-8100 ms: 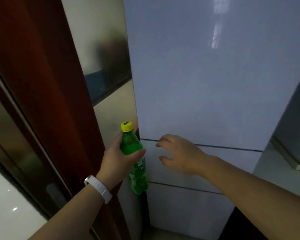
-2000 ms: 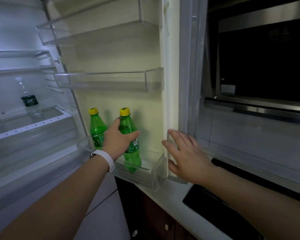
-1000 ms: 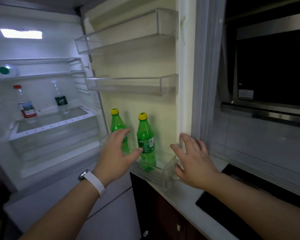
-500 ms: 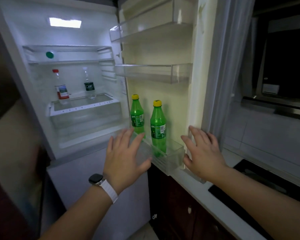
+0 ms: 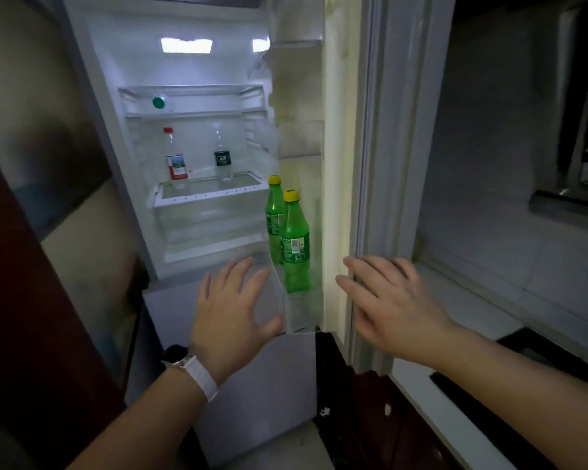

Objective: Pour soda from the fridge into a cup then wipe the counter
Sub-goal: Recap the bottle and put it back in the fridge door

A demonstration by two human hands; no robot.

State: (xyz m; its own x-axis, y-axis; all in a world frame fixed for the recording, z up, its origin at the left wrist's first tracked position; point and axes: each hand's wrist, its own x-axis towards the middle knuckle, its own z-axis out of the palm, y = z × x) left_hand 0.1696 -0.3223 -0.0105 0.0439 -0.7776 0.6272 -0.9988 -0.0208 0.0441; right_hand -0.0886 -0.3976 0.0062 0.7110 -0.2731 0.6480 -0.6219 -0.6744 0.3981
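Fridge (image 5: 190, 137) stood open at upper centre, lit inside. Two green soda bottles (image 5: 294, 242) upright in door bin (image 5: 302, 310), centre frame, one behind the other. Left hand (image 5: 233, 313) spread flat, fingers straight, holding nothing, just left of bin. Right hand (image 5: 386, 307) likewise relaxed and empty, by door edge (image 5: 333, 198), right of centre. Two clear bottles (image 5: 175, 157) back on shelf.

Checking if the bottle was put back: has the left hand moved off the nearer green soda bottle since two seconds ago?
Yes. The left hand has let go and drawn back from the nearer green soda bottle, which stands in the door bin.
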